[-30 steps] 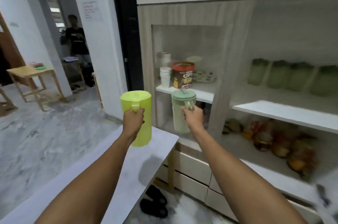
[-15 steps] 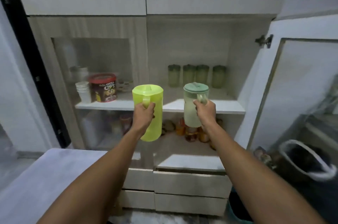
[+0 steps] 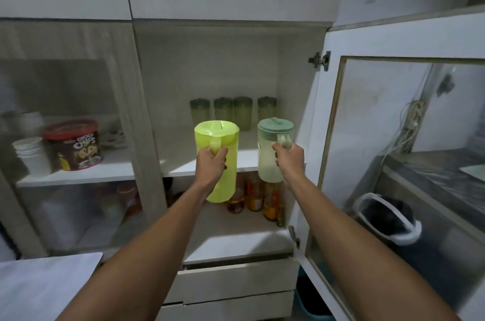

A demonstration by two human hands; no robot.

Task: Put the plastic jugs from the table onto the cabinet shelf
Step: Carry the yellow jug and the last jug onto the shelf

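Note:
My left hand grips the handle of a bright yellow-green plastic jug, held in the air in front of the cabinet shelf. My right hand grips the handle of a pale jug with a green lid, also in the air, at the shelf's right end. Both jugs hang upright, their bases lower than the shelf's front edge. The white table shows at the bottom left.
Several green tumblers stand at the back of the shelf. A chocolate cereal tin and stacked white cups sit behind the left glass door. Bottles fill the lower shelf. The right cabinet door stands open; a bin is beyond it.
I have come closer to the open cabinet and both jugs have moved forward to the shelf's front edge. The view has turned a little to the right.

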